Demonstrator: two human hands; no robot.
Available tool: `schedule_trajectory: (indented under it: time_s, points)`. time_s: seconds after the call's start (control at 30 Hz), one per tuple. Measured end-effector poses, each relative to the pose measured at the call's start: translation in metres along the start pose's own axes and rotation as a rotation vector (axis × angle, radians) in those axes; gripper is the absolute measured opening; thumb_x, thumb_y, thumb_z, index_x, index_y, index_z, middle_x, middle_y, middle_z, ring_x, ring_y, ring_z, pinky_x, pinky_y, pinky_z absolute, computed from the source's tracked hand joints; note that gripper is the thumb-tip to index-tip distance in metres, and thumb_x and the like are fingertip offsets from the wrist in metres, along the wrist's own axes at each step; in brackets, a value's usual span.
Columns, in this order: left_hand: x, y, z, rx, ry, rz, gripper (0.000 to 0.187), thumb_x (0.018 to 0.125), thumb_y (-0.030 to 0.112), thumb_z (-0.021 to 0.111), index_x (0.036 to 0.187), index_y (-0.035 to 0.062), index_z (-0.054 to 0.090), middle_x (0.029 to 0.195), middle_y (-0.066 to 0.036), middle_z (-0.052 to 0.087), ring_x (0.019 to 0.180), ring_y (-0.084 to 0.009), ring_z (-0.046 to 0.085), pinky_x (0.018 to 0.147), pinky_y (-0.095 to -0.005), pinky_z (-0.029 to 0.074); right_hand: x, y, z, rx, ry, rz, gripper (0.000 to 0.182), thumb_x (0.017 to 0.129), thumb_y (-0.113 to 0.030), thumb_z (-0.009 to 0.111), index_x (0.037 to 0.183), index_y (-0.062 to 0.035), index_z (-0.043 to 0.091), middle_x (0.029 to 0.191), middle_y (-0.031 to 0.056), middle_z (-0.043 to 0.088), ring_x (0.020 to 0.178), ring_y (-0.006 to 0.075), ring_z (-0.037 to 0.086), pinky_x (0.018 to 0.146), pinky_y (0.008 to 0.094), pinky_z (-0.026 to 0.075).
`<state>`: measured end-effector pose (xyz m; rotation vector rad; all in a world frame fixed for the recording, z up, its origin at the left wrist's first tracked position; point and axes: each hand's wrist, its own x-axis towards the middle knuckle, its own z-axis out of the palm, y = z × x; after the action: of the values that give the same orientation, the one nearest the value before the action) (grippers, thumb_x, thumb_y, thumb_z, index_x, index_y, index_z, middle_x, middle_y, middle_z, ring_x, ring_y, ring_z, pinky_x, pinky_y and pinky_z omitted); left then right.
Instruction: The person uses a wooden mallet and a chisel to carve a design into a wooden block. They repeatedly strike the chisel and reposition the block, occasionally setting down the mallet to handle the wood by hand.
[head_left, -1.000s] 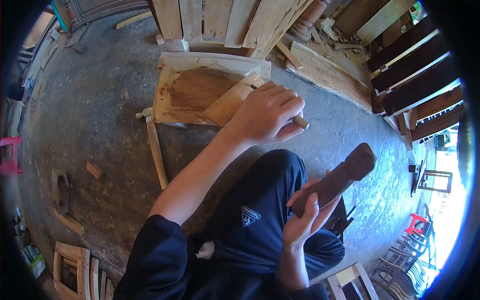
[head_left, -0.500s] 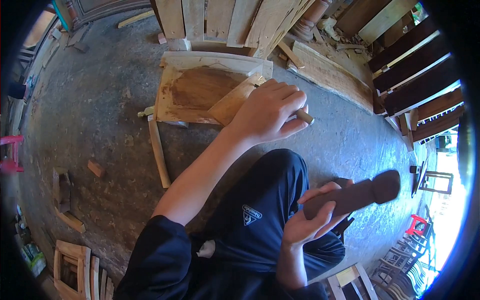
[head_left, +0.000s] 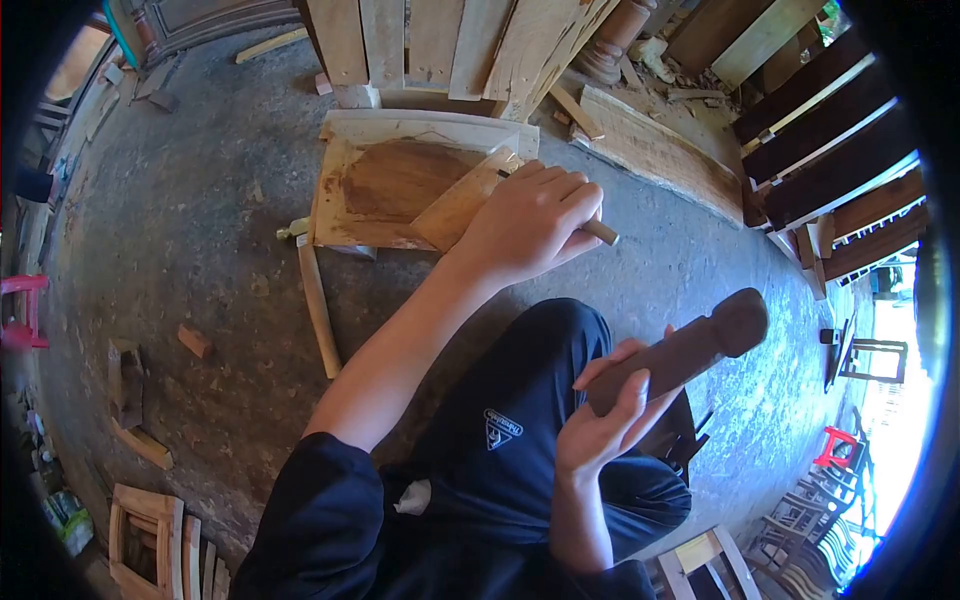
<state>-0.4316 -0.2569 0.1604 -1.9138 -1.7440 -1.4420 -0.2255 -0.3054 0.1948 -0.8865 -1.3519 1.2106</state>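
Note:
My left hand (head_left: 535, 222) is wrapped round a chisel (head_left: 602, 233), whose pale handle sticks out on the right. The chisel's dark blade reaches the far end of a flat wooden piece (head_left: 455, 203), where pale shavings lie. That piece rests at a slant on a low wooden panel (head_left: 345, 180) with a dark brown stain. My right hand (head_left: 605, 425) grips a dark wooden mallet (head_left: 670, 355) with a rounded, notched end. The mallet is raised above my knee, apart from the chisel.
A hammer (head_left: 318, 310) lies beside the panel's left corner, near my left forearm. Upright slatted boards (head_left: 430, 50) stand just behind the panel. A long plank (head_left: 665, 155) lies at the right. Small wood offcuts (head_left: 195, 341) are on the concrete floor.
My right hand has raised the mallet and brought it left, towards the chisel. My left hand has shifted slightly left and still holds the chisel on the wooden piece.

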Motion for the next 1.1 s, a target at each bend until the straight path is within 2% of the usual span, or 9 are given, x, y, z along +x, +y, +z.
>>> schedule_trajectory:
  time_s: [0.23, 0.27, 0.4, 0.5, 0.67, 0.87, 0.97, 1.0, 1.1]
  points:
    - [-0.001, 0.0, 0.001, 0.034, -0.035, -0.013, 0.036, 0.075, 0.015, 0.087, 0.091, 0.0116, 0.055, 0.088, -0.005, 0.064, 0.087, -0.0289, 0.066, 0.079, -0.0428, 0.049, 0.001, 0.003, 0.002, 0.044, 0.144, -0.058, 0.068, 0.107, -0.035, 0.052, 0.16, -0.0014, 0.026, 0.103, 0.0158, 0.06, 0.071, 0.0169, 0.059, 0.057, 0.0303, 0.05]
    - [0.0, 0.0, 0.001, 0.043, -0.031, -0.011, 0.036, 0.075, 0.016, 0.087, 0.091, 0.0117, 0.055, 0.088, -0.005, 0.064, 0.087, -0.029, 0.066, 0.079, -0.0427, 0.049, -0.002, 0.003, 0.005, 0.074, 0.115, -0.017, 0.058, 0.106, -0.028, 0.054, 0.153, -0.0017, 0.032, 0.104, 0.0149, 0.06, 0.073, 0.0167, 0.06, 0.059, 0.0305, 0.051]
    - [0.0, 0.0, 0.003, 0.053, 0.004, -0.007, 0.036, 0.075, 0.017, 0.087, 0.091, 0.0118, 0.055, 0.088, -0.005, 0.064, 0.086, -0.0295, 0.066, 0.079, -0.0426, 0.05, -0.007, 0.005, -0.005, 0.036, -0.267, 0.351, 0.037, 0.104, -0.014, 0.055, 0.137, -0.003, 0.041, 0.105, 0.013, 0.063, 0.074, 0.0154, 0.06, 0.065, 0.0285, 0.05]
    - [-0.001, 0.0, 0.002, 0.048, -0.007, -0.012, 0.036, 0.075, 0.016, 0.087, 0.091, 0.0115, 0.055, 0.088, -0.006, 0.064, 0.087, -0.0299, 0.066, 0.079, -0.0429, 0.05, -0.008, 0.008, -0.008, 0.046, -0.287, 0.295, 0.038, 0.105, -0.014, 0.054, 0.138, -0.0025, 0.041, 0.104, 0.0133, 0.063, 0.074, 0.0149, 0.06, 0.065, 0.0272, 0.049]
    - [0.0, 0.001, 0.0, 0.049, -0.018, -0.01, 0.036, 0.076, 0.015, 0.086, 0.091, 0.011, 0.055, 0.087, -0.007, 0.064, 0.087, -0.0302, 0.066, 0.08, -0.0432, 0.051, -0.004, 0.001, -0.002, 0.093, -0.064, 0.11, 0.059, 0.105, -0.032, 0.056, 0.15, -0.0006, 0.035, 0.104, 0.015, 0.061, 0.07, 0.0166, 0.06, 0.061, 0.0288, 0.049]
    - [-0.001, 0.0, 0.001, 0.057, -0.006, 0.004, 0.035, 0.076, 0.014, 0.086, 0.092, 0.0113, 0.055, 0.086, -0.007, 0.064, 0.087, -0.0303, 0.067, 0.08, -0.0431, 0.051, 0.003, 0.004, -0.013, 0.019, -0.024, 0.049, 0.059, 0.106, -0.033, 0.054, 0.151, -0.0006, 0.036, 0.104, 0.0153, 0.061, 0.068, 0.0163, 0.059, 0.059, 0.0294, 0.048]
    - [0.001, 0.0, 0.001, 0.052, 0.002, 0.006, 0.036, 0.076, 0.015, 0.086, 0.092, 0.0113, 0.055, 0.086, -0.007, 0.064, 0.086, -0.0305, 0.067, 0.079, -0.0433, 0.052, 0.006, 0.001, -0.01, 0.089, 0.118, -0.037, 0.058, 0.107, -0.033, 0.051, 0.153, -0.0012, 0.035, 0.104, 0.0161, 0.061, 0.069, 0.0163, 0.059, 0.06, 0.0302, 0.048]
    - [0.001, 0.0, 0.001, 0.053, 0.002, 0.004, 0.036, 0.076, 0.015, 0.086, 0.092, 0.0112, 0.055, 0.086, -0.007, 0.064, 0.086, -0.0306, 0.067, 0.078, -0.0434, 0.052, 0.006, 0.002, -0.008, 0.095, 0.142, -0.057, 0.057, 0.108, -0.033, 0.048, 0.153, -0.0016, 0.034, 0.104, 0.0171, 0.061, 0.072, 0.0164, 0.059, 0.061, 0.0305, 0.05]
    - [0.001, 0.0, 0.002, 0.058, 0.005, 0.01, 0.035, 0.076, 0.017, 0.086, 0.092, 0.0111, 0.055, 0.085, -0.007, 0.064, 0.085, -0.0308, 0.067, 0.077, -0.0435, 0.051, -0.002, 0.007, 0.007, 0.119, 0.167, -0.038, 0.049, 0.108, -0.027, 0.051, 0.149, -0.0013, 0.038, 0.103, 0.0148, 0.061, 0.076, 0.0158, 0.06, 0.065, 0.0303, 0.051]
